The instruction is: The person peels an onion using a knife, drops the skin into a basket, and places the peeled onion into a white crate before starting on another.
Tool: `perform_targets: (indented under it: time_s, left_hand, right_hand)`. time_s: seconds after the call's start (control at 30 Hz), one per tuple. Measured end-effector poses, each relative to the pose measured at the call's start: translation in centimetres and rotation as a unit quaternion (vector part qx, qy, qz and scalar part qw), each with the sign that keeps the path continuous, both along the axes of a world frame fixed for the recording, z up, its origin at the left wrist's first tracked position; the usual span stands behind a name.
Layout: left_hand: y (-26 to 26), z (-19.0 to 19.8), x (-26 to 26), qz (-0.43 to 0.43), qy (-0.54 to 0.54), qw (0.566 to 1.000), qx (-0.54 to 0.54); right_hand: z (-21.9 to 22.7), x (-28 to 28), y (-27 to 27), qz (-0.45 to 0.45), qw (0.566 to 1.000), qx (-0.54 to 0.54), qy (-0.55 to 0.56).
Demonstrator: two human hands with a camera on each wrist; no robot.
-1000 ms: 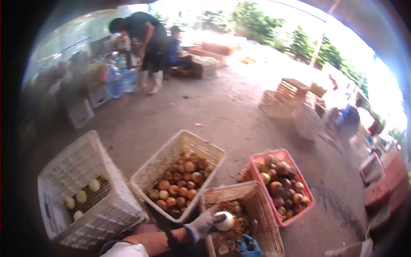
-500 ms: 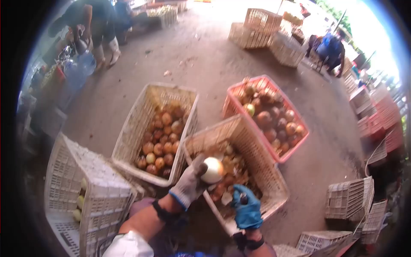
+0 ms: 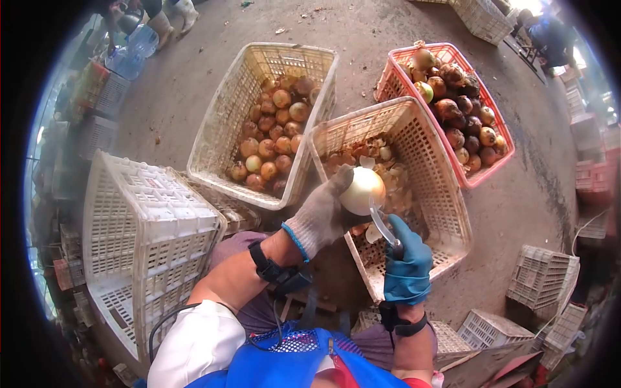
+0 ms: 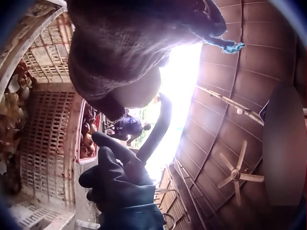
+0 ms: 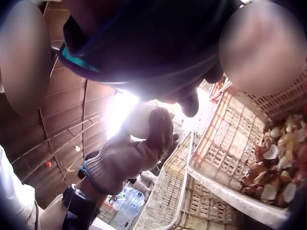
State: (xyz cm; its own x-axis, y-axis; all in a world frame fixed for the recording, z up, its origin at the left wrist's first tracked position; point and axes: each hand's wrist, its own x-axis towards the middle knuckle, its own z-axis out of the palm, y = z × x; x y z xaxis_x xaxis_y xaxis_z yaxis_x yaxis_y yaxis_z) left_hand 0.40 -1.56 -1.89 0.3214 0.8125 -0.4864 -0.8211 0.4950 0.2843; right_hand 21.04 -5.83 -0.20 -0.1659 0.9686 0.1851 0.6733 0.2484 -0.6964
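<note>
In the head view my left hand (image 3: pixel 323 216), in a pale knit glove, grips a mostly peeled white onion (image 3: pixel 363 192) with a brownish patch on its right side. My right hand (image 3: pixel 407 262), in a blue rubber glove, holds a small curved knife (image 3: pixel 383 226). Its blade reaches up to the onion's lower right edge. Both hands are over the near side of a white crate (image 3: pixel 446 213) with loose onion skins (image 3: pixel 394 181) inside. The left wrist view shows the curved blade (image 4: pixel 158 127) beside the onion (image 4: pixel 139 91), partly hidden by the knit glove.
A white crate (image 3: pixel 217 123) of brown onions stands ahead left; a red crate (image 3: pixel 509 152) of onions touches the skin crate's far right side. Another white crate (image 3: pixel 174 226) leans at my left. More crates (image 3: pixel 537 278) lie at right. People's legs (image 3: pixel 162 26) show far left.
The head view has tilted down toward my lap. My right hand has risen from low in the skin crate and brought the knife to the onion. My left hand keeps its grip on the onion.
</note>
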Motion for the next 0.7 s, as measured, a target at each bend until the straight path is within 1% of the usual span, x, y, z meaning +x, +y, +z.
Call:
perform_targets:
  time_s: [0.1, 0.13, 0.17, 0.23, 0.33, 0.43, 0.53, 0.63, 0.7]
  left_hand:
    - [-0.1, -0.1, -0.2, -0.012, 0.014, 1.0, -0.016]
    - [-0.1, 0.6, 0.3, 0.0, 0.027, 0.999, -0.032]
    - [-0.1, 1.0, 0.6, 0.013, 0.04, 0.998, -0.048]
    - [0.0, 0.7, 0.7, 0.01, 0.032, 0.998, -0.061]
    - [0.0, 0.9, 0.9, 0.006, 0.029, 0.996, -0.086]
    - [-0.1, 0.5, 1.0, 0.006, 0.029, 0.995, -0.098]
    - [-0.2, 0.6, 1.0, 0.003, 0.031, 0.995, -0.093]
    - [-0.1, 0.7, 1.0, 0.0, 0.032, 0.995, -0.091]
    - [-0.2, 0.7, 1.0, -0.001, 0.035, 0.995, -0.095]
  right_hand:
    - [0.1, -0.1, 0.2, -0.001, 1.0, 0.02, -0.023]
    - [0.1, -0.2, 0.2, -0.001, 0.999, 0.025, -0.029]
    - [0.1, -0.1, 0.2, -0.008, 0.998, 0.031, -0.049]
    - [0.0, 0.0, 0.1, -0.02, 0.995, 0.042, -0.09]
    - [-0.1, 0.1, 0.0, -0.037, 0.983, 0.09, -0.157]
    - [-0.1, 0.2, 0.1, -0.038, 0.98, 0.112, -0.162]
    - [0.9, 0.2, 0.0, -0.024, 0.987, 0.035, -0.154]
    - [0.2, 0.3, 0.2, -0.026, 0.981, 0.096, -0.164]
    - [0.4, 0.3, 0.1, -0.03, 0.981, 0.091, -0.169]
